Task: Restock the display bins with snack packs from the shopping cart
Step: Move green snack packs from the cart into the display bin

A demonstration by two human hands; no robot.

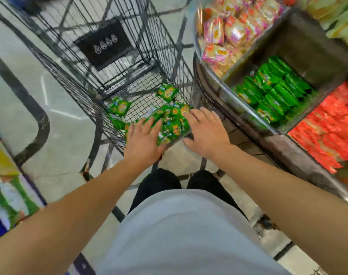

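Bright green snack packs with orange-yellow printed pictures (169, 124) are seen in the dark grey wire shopping cart (101, 62). A black panel with small white emblems (104, 45) is fixed on the cart. Plain green packs (274, 90) are shown in the brown middle display bin (316, 52), pink-and-orange packs (224, 34) beyond it, and red-orange packs (326, 126) in the nearer one. The tiled floor (14, 96) is pale grey, crossed by dark bands.
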